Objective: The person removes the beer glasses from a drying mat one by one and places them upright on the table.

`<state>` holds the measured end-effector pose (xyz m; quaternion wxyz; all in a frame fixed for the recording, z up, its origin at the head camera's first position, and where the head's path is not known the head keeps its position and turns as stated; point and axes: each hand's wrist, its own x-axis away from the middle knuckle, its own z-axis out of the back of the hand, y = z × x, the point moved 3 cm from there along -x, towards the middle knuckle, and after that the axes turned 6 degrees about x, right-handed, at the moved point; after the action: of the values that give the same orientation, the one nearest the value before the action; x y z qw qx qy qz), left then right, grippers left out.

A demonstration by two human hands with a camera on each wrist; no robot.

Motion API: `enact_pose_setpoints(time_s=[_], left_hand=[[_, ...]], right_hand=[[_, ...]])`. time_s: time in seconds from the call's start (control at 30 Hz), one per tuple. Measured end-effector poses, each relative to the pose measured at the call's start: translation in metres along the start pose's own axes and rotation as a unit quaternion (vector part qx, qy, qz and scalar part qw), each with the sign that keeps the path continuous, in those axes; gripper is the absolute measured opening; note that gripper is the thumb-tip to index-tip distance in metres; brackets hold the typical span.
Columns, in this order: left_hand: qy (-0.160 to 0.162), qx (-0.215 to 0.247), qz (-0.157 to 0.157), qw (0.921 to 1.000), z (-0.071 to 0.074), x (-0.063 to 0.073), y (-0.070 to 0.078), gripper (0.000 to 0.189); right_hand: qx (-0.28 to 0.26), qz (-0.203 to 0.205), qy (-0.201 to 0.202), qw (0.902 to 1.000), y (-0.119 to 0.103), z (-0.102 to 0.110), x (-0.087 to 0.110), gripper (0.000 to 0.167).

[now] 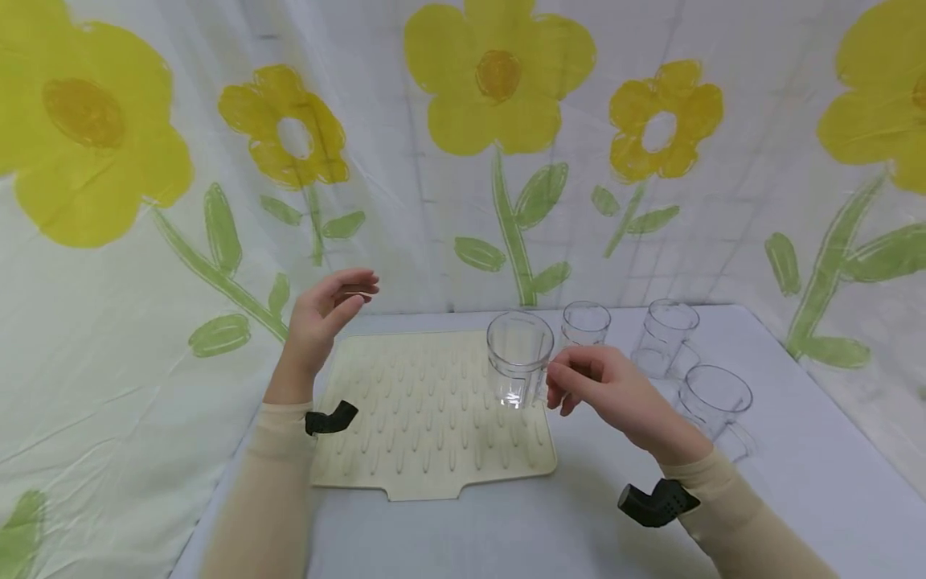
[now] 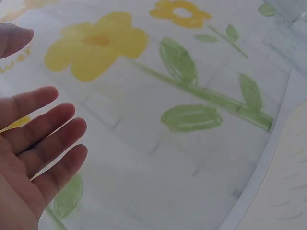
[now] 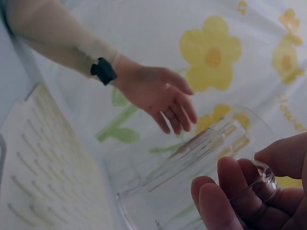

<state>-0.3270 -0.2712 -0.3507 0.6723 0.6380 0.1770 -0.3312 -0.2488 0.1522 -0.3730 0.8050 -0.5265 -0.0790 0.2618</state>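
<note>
My right hand (image 1: 604,394) grips a clear glass mug (image 1: 515,370) by its handle, with the fingers curled round it in the right wrist view. The mug is off the surface, its wide rim facing up, over the right part of a cream board (image 1: 427,481) covered in rows of small pegs. My left hand (image 1: 321,314) is raised beyond the board's left edge and holds nothing. Its fingers (image 2: 53,139) are spread and fairly straight in the left wrist view. A gap separates it from the mug.
Three more clear glass mugs stand on the white table to the right: one at the back (image 1: 586,322), one farther right (image 1: 665,338), and one nearer (image 1: 714,402), partly behind my right hand. A curtain with yellow flowers (image 1: 499,76) hangs behind the table.
</note>
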Motion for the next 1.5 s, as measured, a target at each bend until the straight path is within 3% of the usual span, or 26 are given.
enact_pose_setpoints(time_s=[0.17,0.3,0.53,0.77,1.0,1.23,1.5], left_hand=[[0.076,0.031,0.033,0.9961,0.038,0.009,-0.022,0.04],[0.131,0.038,0.052,0.9893,0.059,0.017,-0.035,0.041],[0.17,0.059,0.11,0.9776,0.081,0.034,-0.064,0.039],[0.181,0.077,0.152,0.9686,0.09,0.047,-0.089,0.047],[0.212,0.096,0.232,0.9444,0.097,0.067,-0.115,0.04],[0.232,0.135,0.259,0.9277,0.104,0.08,-0.133,0.027],[0.24,0.145,0.283,0.9171,0.107,0.087,-0.142,0.047]], right_hand=[[0.002,-0.016,0.013,0.9998,0.009,0.007,0.013,0.027],[0.005,-0.026,0.027,0.9993,0.017,0.013,0.026,0.027],[0.014,-0.049,0.034,0.9982,0.034,0.022,0.047,0.03],[0.03,-0.082,0.052,0.9948,0.053,0.032,0.069,0.029],[0.017,-0.111,0.066,0.9915,0.069,0.036,0.088,0.036],[0.001,-0.126,0.07,0.9895,0.082,0.036,0.098,0.04],[-0.004,-0.115,0.07,0.9908,0.089,0.034,0.098,0.039]])
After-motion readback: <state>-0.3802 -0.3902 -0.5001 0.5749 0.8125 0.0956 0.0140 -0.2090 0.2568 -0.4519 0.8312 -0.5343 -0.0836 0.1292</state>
